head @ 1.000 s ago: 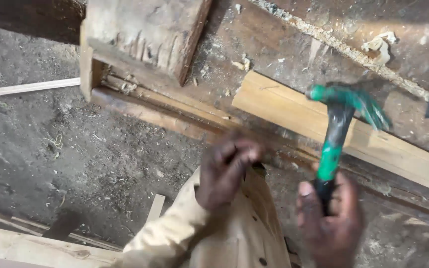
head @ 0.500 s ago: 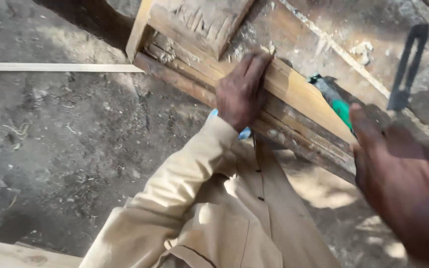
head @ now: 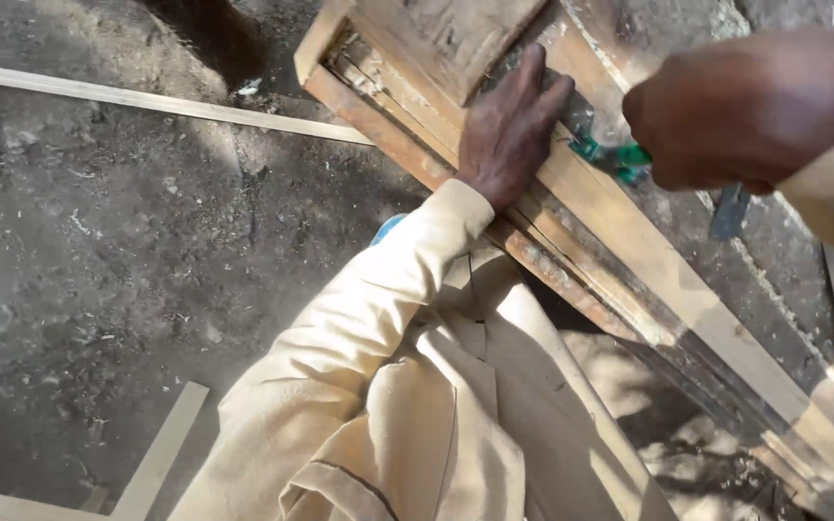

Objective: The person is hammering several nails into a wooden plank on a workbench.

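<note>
Step in hand: judged as bracing and striking work on the wooden frame [head: 494, 222], with a pale board [head: 668, 280] lying along it.
Left hand [head: 509, 130]: fingers spread flat, pressing on the frame beside the board; it grasps nothing.
Right hand [head: 745, 106]: clenched on the green-handled hammer [head: 615, 156]; its head is hidden.
Position: the hammer sits just beside the left fingertips.
Next move: calls for a controlled blow that clears the bracing fingers.
Ground: dirt floor [head: 98, 270] with a thin wood strip [head: 147, 101].

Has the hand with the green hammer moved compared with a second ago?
Yes. The right hand with the green-handled hammer was low, below the pale wooden plank; now it is raised above the plank, close to the left hand.
</note>
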